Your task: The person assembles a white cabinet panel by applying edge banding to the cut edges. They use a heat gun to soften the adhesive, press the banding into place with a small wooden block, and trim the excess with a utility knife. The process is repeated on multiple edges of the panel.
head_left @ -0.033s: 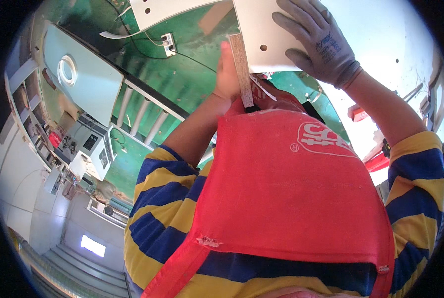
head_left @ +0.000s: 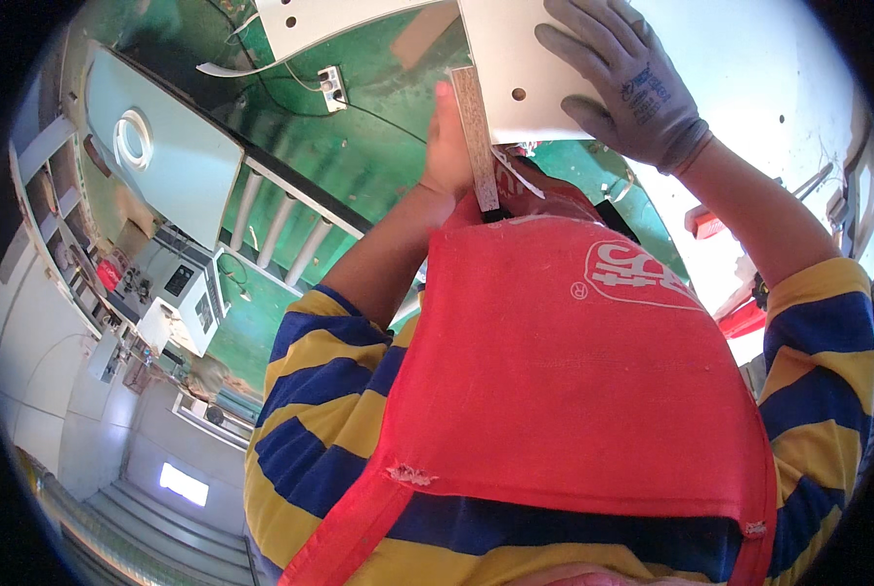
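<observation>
We are spreading our grey-gloved right hand [head_left: 632,93], holding nothing, across the flat white holed panel [head_left: 510,59] beyond our red cloth apron [head_left: 574,391]; our bare left hand [head_left: 447,151] is extending alongside the speckled brown narrow strip [head_left: 475,137], its grip unclear.

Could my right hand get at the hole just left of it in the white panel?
Probably yes: the gloved right hand is spread over the white panel, its thumb near the hole, and nothing visible lies between them.
</observation>
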`<state>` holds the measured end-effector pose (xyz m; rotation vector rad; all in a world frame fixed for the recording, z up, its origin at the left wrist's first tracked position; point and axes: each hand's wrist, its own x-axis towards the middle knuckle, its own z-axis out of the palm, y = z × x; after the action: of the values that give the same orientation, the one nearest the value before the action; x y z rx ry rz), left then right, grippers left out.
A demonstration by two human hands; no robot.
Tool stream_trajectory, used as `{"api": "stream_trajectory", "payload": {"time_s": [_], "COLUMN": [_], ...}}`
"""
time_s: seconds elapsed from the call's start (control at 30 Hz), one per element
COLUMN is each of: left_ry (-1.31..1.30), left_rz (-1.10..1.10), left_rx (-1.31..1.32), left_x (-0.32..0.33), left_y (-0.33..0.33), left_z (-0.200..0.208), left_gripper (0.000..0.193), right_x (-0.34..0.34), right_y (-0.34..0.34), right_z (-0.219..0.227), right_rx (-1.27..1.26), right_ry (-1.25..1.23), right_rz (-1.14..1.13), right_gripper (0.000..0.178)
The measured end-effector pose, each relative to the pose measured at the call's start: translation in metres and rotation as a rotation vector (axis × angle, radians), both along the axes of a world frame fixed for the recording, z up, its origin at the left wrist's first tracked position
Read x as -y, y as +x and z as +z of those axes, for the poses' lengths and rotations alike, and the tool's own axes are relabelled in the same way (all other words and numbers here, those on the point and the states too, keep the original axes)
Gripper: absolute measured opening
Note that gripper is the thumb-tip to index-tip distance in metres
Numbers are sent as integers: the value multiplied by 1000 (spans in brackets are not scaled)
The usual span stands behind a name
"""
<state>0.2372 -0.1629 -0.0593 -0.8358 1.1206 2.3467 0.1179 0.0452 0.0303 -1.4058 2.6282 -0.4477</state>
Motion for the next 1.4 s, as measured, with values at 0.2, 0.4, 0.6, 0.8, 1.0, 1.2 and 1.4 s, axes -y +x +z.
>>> {"api": "stream_trajectory", "payload": {"time_s": [0.2,0.4,0.6,0.8,1.0,1.2,1.4], "left_ry": [-38,-255,442,71,-150,-95,99], "left_rz": [-73,-196,-22,157,-23,-170,-431], "left_rx": [-71,-180,-199,164,59,-154,-100], "left_x": [7,1,-6,9,73,49,15], "left_y": [6,10,8,57,54,67,108], "left_z": [-22,-12,-42,-97,38,136,151], "left_gripper": [73,67,64,63,50,58,69], "right_x": [-2,3,0,3,-18,-109,-147], "right_y": [2,3,7,7,26,143,142], "right_z": [-6,-1,-3,2,-26,0,6], "right_rx": [-34,-23,-50,-45,-278,-5,101], "right_ry": [-32,27,0,17,16,-198,139], "right_rz": [17,0,17,14,-216,-1240,-1489], "right_gripper": [70,70,68,67,57,55,96]}}
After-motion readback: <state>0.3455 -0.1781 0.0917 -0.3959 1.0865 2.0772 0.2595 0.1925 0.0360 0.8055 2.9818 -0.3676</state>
